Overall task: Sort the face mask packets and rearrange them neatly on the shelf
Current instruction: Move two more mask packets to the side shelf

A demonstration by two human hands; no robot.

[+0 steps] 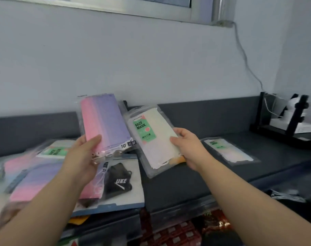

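gripping the lower edge likely suits these light, floppy, slick bags. the left hand (82,157) clasps the pink-purple mask packet (105,121), the right hand (189,148) the white face mask packet (155,139).

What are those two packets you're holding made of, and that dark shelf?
The pink-purple packet in the left hand and the white packet in the right hand look wrapped in clear glossy plastic film: the masks show through and the edges catch glare. The masks seem soft, matte fabric. The shelf is dark grey and matte, maybe painted metal or laminate; unclear.
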